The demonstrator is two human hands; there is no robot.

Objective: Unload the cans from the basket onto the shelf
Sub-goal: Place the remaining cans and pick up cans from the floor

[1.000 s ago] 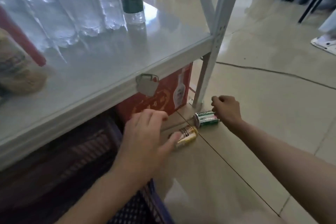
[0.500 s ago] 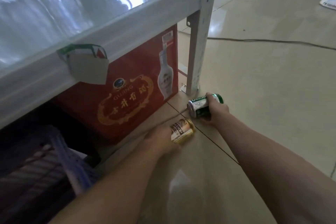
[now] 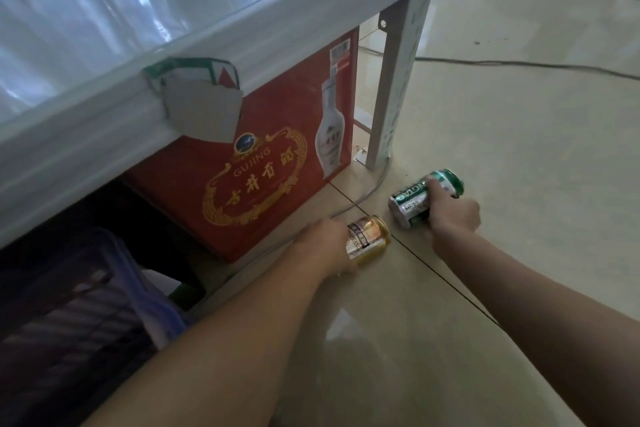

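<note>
A gold can (image 3: 370, 239) lies on its side on the tiled floor, and my left hand (image 3: 327, 246) is closed around its base end. A green can (image 3: 414, 199) also lies on its side just to the right, gripped by my right hand (image 3: 450, 215) with the fingers over its top. The white metal shelf (image 3: 207, 55) runs across the upper left, its surface above both cans. The dark basket (image 3: 114, 274) with a blue rim sits under the shelf at lower left.
A red liquor carton (image 3: 277, 156) stands under the shelf right behind the cans. The shelf's white leg (image 3: 398, 73) stands beside the green can. A grey cable (image 3: 519, 63) crosses the floor behind it. A price tag holder (image 3: 197, 97) hangs from the shelf edge.
Both hands have reached down to the floor and closed on the lying cans: left on the gold one, right on the green one. The view has dropped lower toward the floor.
</note>
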